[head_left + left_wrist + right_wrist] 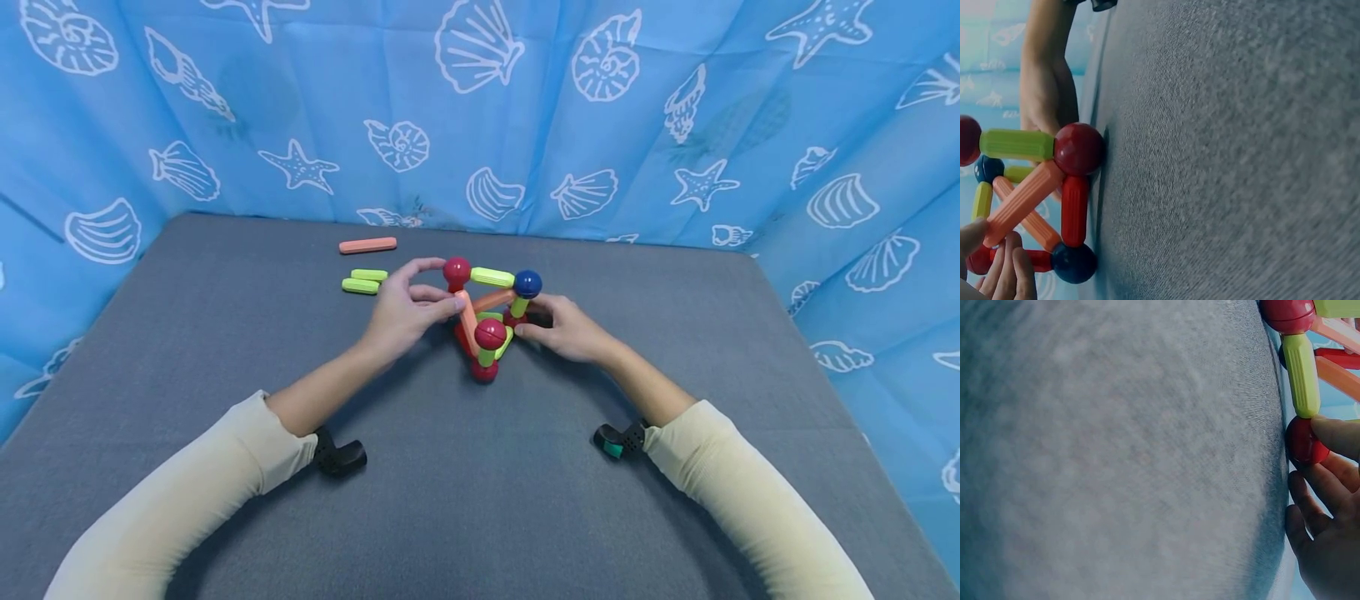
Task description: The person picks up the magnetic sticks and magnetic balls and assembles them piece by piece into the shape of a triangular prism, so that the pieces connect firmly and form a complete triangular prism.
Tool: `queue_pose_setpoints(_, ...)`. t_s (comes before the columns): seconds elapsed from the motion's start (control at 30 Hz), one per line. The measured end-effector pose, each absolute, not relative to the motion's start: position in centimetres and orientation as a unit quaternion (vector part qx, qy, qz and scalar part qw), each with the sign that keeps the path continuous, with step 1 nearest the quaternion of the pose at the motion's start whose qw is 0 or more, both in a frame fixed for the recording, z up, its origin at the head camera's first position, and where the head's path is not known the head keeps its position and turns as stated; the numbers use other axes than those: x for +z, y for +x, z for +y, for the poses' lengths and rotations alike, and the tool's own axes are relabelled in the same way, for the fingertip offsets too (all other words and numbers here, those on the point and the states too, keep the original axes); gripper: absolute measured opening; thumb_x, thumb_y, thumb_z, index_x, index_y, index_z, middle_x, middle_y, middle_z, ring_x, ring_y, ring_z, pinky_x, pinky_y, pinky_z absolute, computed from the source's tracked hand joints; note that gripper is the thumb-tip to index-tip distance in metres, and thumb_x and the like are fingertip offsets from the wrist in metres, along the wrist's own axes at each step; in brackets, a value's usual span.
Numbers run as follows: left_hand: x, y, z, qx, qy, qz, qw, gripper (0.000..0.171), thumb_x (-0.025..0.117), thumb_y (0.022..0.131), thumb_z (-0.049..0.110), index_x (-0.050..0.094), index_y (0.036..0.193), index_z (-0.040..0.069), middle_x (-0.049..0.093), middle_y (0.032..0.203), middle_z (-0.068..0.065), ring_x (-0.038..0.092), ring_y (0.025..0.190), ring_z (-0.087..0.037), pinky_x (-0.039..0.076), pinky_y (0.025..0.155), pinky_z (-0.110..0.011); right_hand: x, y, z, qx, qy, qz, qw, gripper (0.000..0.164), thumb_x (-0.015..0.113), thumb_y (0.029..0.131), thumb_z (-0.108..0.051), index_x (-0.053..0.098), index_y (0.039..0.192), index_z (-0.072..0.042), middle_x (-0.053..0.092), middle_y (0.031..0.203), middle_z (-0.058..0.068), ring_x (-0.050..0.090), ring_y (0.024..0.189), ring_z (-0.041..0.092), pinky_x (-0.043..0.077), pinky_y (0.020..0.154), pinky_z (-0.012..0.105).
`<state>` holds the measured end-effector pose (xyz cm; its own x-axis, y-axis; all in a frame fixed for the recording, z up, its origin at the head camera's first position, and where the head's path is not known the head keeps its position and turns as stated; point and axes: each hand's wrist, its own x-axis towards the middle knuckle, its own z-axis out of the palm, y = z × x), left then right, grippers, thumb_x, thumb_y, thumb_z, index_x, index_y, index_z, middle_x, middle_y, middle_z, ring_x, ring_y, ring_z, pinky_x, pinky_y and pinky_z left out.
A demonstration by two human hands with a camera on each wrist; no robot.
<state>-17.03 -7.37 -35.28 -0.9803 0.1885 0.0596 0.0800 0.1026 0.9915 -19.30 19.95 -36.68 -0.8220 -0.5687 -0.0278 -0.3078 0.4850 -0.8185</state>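
Note:
A frame of coloured sticks and balls, like a magnetic building set, stands on the grey table between both hands. At its top sit a red ball, a blue ball and a nearer red ball. My left hand pinches the upper end of a slanting orange stick between thumb and fingers, beside the upper left corner. On the other side, my right hand grips a red base ball, under an upright green stick. The left hand partly hides the far left corner.
Left of the frame lie a loose orange stick and two green sticks on the grey tabletop. A blue curtain with shell prints hangs behind the table. Black wrist cameras hang under the sleeves.

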Motion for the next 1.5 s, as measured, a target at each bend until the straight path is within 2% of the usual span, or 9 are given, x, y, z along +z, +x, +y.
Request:
queue_pose_setpoints(0.23,-35.3,-17.4,-7.5,0.634,0.152,0.758,0.031,0.061,0.076,0.089,0.015,0.05,0.144,0.018,0.073,0.089,-0.011,0.07,0.081,-0.023,0.051,0.071,-0.029,-36.9,-19.3,20.0,-0.435,-0.26,0.85,0.144,0.042,0.064,0.096,-0.008,0.053,0.135,0.005,0.061,0.13,0.023,0.054,0.126,0.036,0.038,0.108,0.053)
queue_pose_setpoints(0.67,-35.4,-17.5,-7.5,0.61,0.175,0.773,0.009,0.05,0.077,0.089,0.017,0.054,0.132,0.012,0.069,0.078,-0.012,0.069,0.07,-0.025,0.048,0.064,-0.029,-37.3,-19.5,20.2,-0.434,-0.252,0.854,0.136,0.041,0.065,0.096,-0.007,0.055,0.135,0.003,0.062,0.129,0.021,0.055,0.126,0.035,0.039,0.107,0.052)
queue_pose_setpoints(0.87,-35.1,-17.8,-8.6,0.579,0.206,0.789,0.016,0.053,0.077,0.088,0.017,0.053,0.135,0.011,0.069,0.084,-0.009,0.067,0.071,-0.032,0.048,0.061,-0.029,-37.3,-19.5,20.1,-0.437,-0.249,0.853,0.139,0.041,0.065,0.095,-0.006,0.056,0.134,0.003,0.062,0.129,0.021,0.055,0.125,0.035,0.039,0.107,0.052)
queue_pose_setpoints(1.03,-34.8,-19.5,-12.2,0.525,0.223,0.822,-0.003,0.047,0.075,0.088,0.008,0.057,0.132,0.007,0.07,0.095,-0.011,0.066,0.08,-0.024,0.051,0.069,-0.027,-37.2,-19.4,20.0,-0.438,-0.251,0.852,0.14,0.04,0.066,0.095,-0.006,0.056,0.133,0.003,0.063,0.127,0.021,0.056,0.124,0.035,0.04,0.107,0.051)
queue_pose_setpoints(1.13,-35.2,-21.1,-14.9,0.477,0.205,0.854,-0.038,0.042,0.072,0.089,0.003,0.06,0.128,0.006,0.07,0.1,-0.013,0.065,0.09,-0.022,0.051,0.076,-0.032,-37.1,-19.3,20.0,-0.437,-0.252,0.852,0.14,0.04,0.065,0.095,-0.006,0.056,0.132,0.003,0.063,0.127,0.021,0.056,0.124,0.035,0.04,0.107,0.051)
queue_pose_setpoints(1.2,-35.7,-22.0,-16.6,0.447,0.187,0.874,-0.043,0.041,0.071,0.089,0.001,0.061,0.128,0.003,0.069,0.104,-0.016,0.063,0.096,-0.026,0.05,0.081,-0.038,-37.1,-19.3,20.0,-0.434,-0.252,0.854,0.14,0.04,0.065,0.095,-0.006,0.056,0.133,0.003,0.063,0.127,0.021,0.056,0.124,0.035,0.04,0.107,0.051)
queue_pose_setpoints(1.33,-36.6,-22.8,-19.5,0.395,0.166,0.904,-0.01,0.043,0.072,0.087,0.0,0.059,0.128,-0.002,0.066,0.106,-0.021,0.061,0.102,-0.033,0.048,0.086,-0.049,-37.1,-19.4,20.0,-0.429,-0.258,0.855,0.139,0.041,0.065,0.095,-0.007,0.055,0.134,0.002,0.062,0.129,0.02,0.055,0.125,0.035,0.039,0.108,0.051)
queue_pose_setpoints(1.5,-37.0,-22.7,-20.9,0.364,0.161,0.917,0.023,0.043,0.074,0.087,0.003,0.058,0.127,-0.002,0.065,0.107,-0.022,0.061,0.099,-0.034,0.047,0.085,-0.05,-36.9,-19.4,19.9,-0.427,-0.262,0.854,0.139,0.041,0.064,0.096,-0.006,0.055,0.135,0.002,0.062,0.13,0.02,0.055,0.126,0.035,0.039,0.108,0.051)
